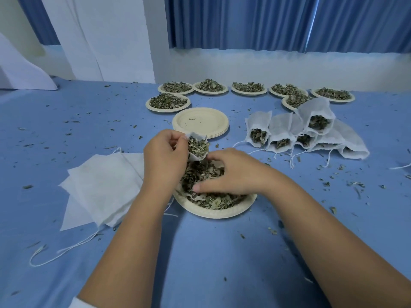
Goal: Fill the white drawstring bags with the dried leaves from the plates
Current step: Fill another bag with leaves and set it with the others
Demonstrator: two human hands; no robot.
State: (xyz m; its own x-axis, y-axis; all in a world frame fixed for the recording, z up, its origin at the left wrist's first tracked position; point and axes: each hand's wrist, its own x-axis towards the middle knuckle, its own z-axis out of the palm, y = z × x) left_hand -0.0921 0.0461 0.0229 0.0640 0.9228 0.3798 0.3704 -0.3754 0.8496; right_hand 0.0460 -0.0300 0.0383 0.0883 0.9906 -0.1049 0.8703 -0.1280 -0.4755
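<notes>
Head view: our left hand (165, 152) pinches the rim of a leaf-filled bag (198, 147) above the mid-table plate (213, 211); our right hand (231, 172) curls over its leaves (211, 200), grip unclear.

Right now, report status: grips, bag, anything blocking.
Left grip pinches bag rim, leaves showing at its mouth. Right grip down in dried leaves on near plate, hold unclear. Nothing blocking.

One wide-angle camera, worn on the head, looks forward and down across the table (211, 252), close above the left hand (165, 156) and right hand (233, 172) at frame centre; the curtain (278, 21) spans the upper right.
</notes>
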